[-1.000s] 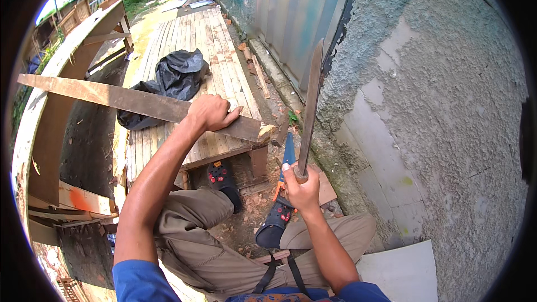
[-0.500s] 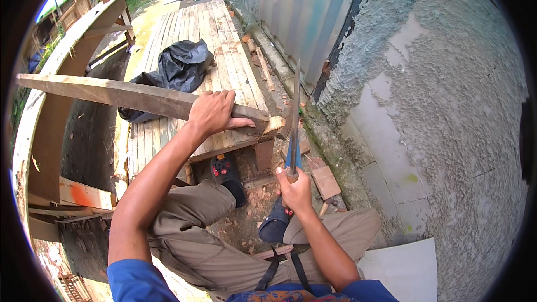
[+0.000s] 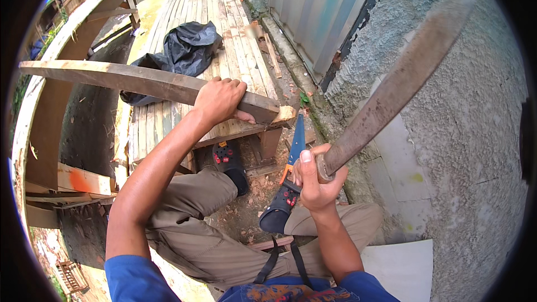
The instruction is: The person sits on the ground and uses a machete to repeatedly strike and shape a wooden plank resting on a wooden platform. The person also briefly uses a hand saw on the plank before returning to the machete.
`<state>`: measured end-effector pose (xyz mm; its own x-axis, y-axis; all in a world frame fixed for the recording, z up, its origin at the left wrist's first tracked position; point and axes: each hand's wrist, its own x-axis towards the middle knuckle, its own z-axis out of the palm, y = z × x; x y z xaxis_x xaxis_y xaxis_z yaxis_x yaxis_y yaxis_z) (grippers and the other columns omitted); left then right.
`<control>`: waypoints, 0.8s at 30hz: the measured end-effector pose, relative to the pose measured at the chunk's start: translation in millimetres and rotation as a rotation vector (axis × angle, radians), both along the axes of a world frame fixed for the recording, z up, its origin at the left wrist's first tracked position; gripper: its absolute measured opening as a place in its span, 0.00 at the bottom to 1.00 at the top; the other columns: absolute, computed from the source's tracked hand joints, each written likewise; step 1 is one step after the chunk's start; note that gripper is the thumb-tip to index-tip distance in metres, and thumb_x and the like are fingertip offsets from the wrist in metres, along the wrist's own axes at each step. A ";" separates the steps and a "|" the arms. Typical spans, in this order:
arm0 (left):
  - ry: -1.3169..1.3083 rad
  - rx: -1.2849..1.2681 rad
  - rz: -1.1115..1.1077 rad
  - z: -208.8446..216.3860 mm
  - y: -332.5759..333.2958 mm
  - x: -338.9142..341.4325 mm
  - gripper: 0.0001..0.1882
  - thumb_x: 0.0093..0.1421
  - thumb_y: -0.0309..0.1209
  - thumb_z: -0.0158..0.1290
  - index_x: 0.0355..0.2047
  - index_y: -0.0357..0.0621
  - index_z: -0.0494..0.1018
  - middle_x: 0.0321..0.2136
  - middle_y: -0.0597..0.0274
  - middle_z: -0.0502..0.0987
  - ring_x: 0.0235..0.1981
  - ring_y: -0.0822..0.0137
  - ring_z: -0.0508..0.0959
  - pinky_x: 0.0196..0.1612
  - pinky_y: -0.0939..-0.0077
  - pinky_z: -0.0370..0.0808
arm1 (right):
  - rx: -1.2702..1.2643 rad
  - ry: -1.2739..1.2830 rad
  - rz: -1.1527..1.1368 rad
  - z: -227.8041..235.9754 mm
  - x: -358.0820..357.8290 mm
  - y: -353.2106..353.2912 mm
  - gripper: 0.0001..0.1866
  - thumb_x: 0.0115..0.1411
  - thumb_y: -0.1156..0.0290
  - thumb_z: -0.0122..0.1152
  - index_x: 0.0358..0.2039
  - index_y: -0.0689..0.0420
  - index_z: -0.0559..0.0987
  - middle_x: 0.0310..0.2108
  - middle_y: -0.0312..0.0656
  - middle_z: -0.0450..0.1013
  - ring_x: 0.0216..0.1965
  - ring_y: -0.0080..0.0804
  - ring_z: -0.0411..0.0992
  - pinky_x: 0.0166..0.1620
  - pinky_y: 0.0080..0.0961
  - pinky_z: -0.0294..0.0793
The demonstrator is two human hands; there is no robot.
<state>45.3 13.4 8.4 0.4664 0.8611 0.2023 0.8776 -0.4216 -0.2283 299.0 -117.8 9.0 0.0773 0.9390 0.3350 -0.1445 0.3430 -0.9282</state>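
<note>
My left hand [image 3: 220,100] grips a long wooden plank [image 3: 151,84] near its right end, fingers over the top edge and thumb underneath. The plank lies across the slatted platform, its far end reaching out to the left. A freshly cut, pale wood face [image 3: 286,114] shows at the near end. In my right hand [image 3: 319,182] is the handle of a machete [image 3: 394,81]. Its broad, rust-spotted blade points up and to the right, flat side showing, apart from the plank. Below the plank's end, a handsaw [image 3: 297,144] with a blue blade and orange on its handle stands behind my right hand.
A black plastic bag [image 3: 190,47] lies on the slatted wooden platform [image 3: 235,39]. On the right rises a rough plastered wall [image 3: 475,134] beside a corrugated metal sheet [image 3: 319,17]. A curved wooden frame [image 3: 47,134] stands at left. Wood chips litter the ground around my feet.
The machete has swung from upright and edge-on to tilted right, its flat side now showing. My right hand has turned with it. My left hand still holds the plank.
</note>
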 end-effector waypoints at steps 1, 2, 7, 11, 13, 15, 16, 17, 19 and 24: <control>0.000 -0.011 0.004 0.5 0.5 1.1 0.43 0.42 0.73 0.58 0.33 0.41 0.71 0.30 0.55 0.80 0.38 0.56 0.83 0.44 0.63 0.77 | 0.109 0.052 -0.014 4.1 -0.5 0.8 0.12 0.65 0.70 0.65 0.27 0.60 0.74 0.13 0.29 0.63 0.18 0.16 0.61 0.24 0.23 0.61; 0.000 -0.022 0.009 0.4 0.8 2.0 0.43 0.42 0.73 0.59 0.33 0.41 0.71 0.30 0.55 0.80 0.38 0.56 0.83 0.44 0.63 0.77 | 0.101 -0.031 -0.052 -7.8 0.1 2.5 0.11 0.65 0.71 0.64 0.27 0.60 0.74 0.13 0.30 0.63 0.18 0.16 0.61 0.23 0.23 0.60; -0.012 -0.001 -0.019 -1.8 3.1 8.9 0.44 0.41 0.73 0.59 0.33 0.40 0.71 0.31 0.55 0.80 0.39 0.56 0.83 0.45 0.63 0.76 | -0.334 -0.555 -0.106 -127.1 18.5 21.1 0.17 0.64 0.63 0.65 0.33 0.68 0.80 0.22 0.51 0.78 0.25 0.38 0.78 0.34 0.35 0.73; -0.015 -0.010 0.010 -3.1 4.1 0.4 0.44 0.41 0.73 0.59 0.34 0.40 0.71 0.32 0.55 0.80 0.39 0.56 0.82 0.46 0.64 0.76 | -0.373 -0.398 -0.100 -92.3 17.2 9.5 0.16 0.64 0.64 0.65 0.31 0.67 0.79 0.19 0.46 0.76 0.23 0.34 0.75 0.31 0.34 0.72; -0.003 -0.005 0.005 -0.8 3.7 -2.4 0.44 0.42 0.73 0.57 0.34 0.39 0.72 0.32 0.54 0.81 0.40 0.56 0.83 0.46 0.64 0.77 | -0.285 -0.260 -0.083 -48.2 16.1 7.8 0.14 0.65 0.66 0.65 0.28 0.65 0.78 0.17 0.40 0.72 0.21 0.28 0.70 0.29 0.31 0.69; -0.005 0.002 -0.007 -1.4 3.3 -0.2 0.45 0.42 0.74 0.56 0.34 0.38 0.72 0.33 0.54 0.81 0.40 0.56 0.83 0.46 0.64 0.77 | -0.177 -0.150 -0.075 -20.6 16.6 2.9 0.14 0.65 0.68 0.64 0.26 0.62 0.76 0.15 0.35 0.67 0.19 0.22 0.66 0.27 0.28 0.65; -0.003 -0.004 -0.003 -1.4 2.9 -0.5 0.45 0.42 0.74 0.56 0.34 0.38 0.72 0.33 0.54 0.81 0.40 0.56 0.83 0.46 0.64 0.77 | -0.109 -0.105 -0.073 -11.9 14.9 1.2 0.14 0.66 0.69 0.64 0.25 0.61 0.75 0.15 0.33 0.65 0.19 0.20 0.63 0.26 0.27 0.63; 0.000 -0.010 0.002 -1.5 2.0 -1.9 0.45 0.42 0.74 0.57 0.34 0.38 0.72 0.33 0.54 0.81 0.40 0.56 0.83 0.46 0.64 0.77 | -0.042 -0.059 -0.068 -8.7 12.7 0.5 0.14 0.66 0.70 0.63 0.24 0.60 0.75 0.14 0.31 0.63 0.19 0.17 0.61 0.25 0.26 0.61; -0.009 -0.011 0.004 -0.4 4.8 2.3 0.45 0.41 0.74 0.58 0.34 0.39 0.72 0.33 0.54 0.81 0.40 0.56 0.83 0.47 0.64 0.77 | 0.012 -0.261 -0.175 -32.9 9.2 6.1 0.13 0.66 0.68 0.63 0.26 0.61 0.77 0.15 0.35 0.68 0.19 0.22 0.66 0.27 0.28 0.65; -0.007 0.004 0.007 -0.7 7.1 8.9 0.44 0.40 0.73 0.60 0.33 0.40 0.71 0.32 0.55 0.81 0.39 0.57 0.83 0.46 0.65 0.76 | -0.353 -0.568 -0.100 -111.4 11.2 25.9 0.16 0.63 0.62 0.64 0.33 0.65 0.82 0.25 0.51 0.80 0.29 0.41 0.80 0.35 0.37 0.76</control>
